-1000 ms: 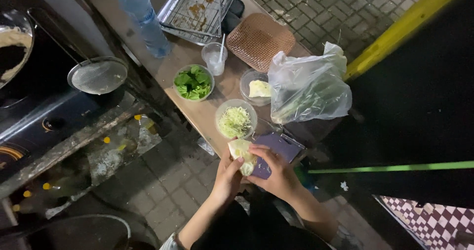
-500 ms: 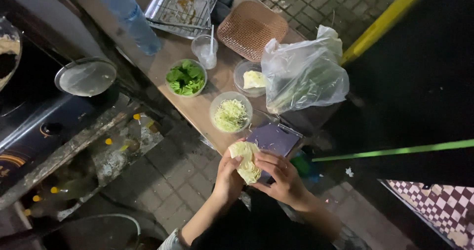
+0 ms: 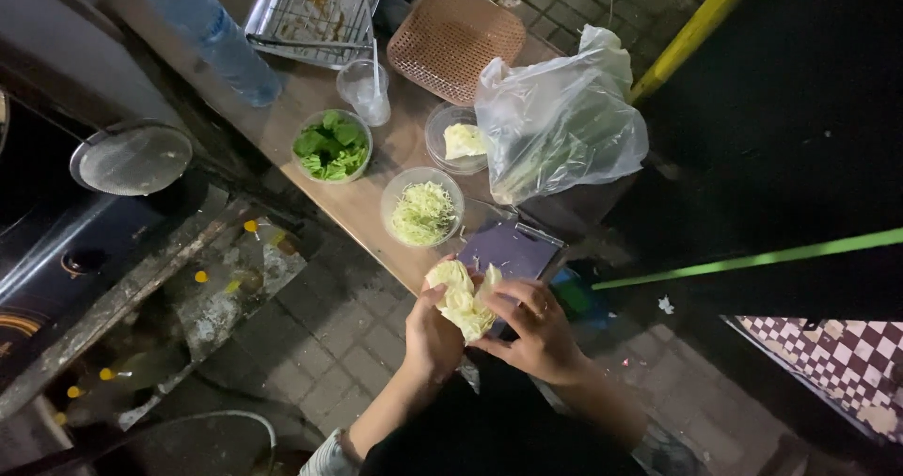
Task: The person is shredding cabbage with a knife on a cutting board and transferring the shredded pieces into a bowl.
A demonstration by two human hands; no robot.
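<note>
1. Both hands closed around a pale cabbage wedge (image 3: pixel 461 299), held in the air just off the near edge of the bench (image 3: pixel 357 203), above the paved floor.
2. Left hand (image 3: pixel 431 337) gripping the wedge from the left, thumb pressed on top; probably steadying it.
3. Right hand (image 3: pixel 534 330) grasping the right side, fingers curled over the leaves, seemingly to pull layers apart.
4. Dark purple cutting board (image 3: pixel 508 248) lying just beyond the hands, at the bench corner, within easy reach.
5. Clear bowl of shredded cabbage (image 3: pixel 422 211) just beside the board, likely placed close to take cut pieces.
6. Clear bowl of green leaves (image 3: pixel 331 145) farther along the bench, apart from the shredded cabbage.
7. Small clear container with a pale chunk (image 3: pixel 459 139) between the shredded bowl and a bulging clear plastic bag (image 3: pixel 562 119) of greens.
8. Plastic cup with a straw (image 3: pixel 364 88), brown woven basket (image 3: pixel 455 41) turned upside down, and a metal rack tray (image 3: pixel 315 6) at the far end, kept away from the work.
9. Large blue water bottle (image 3: pixel 209 26) at the bench's far left edge.
10. Round metal lid (image 3: pixel 132 158) resting on the dark stove to the left, well apart from the hands.
</note>
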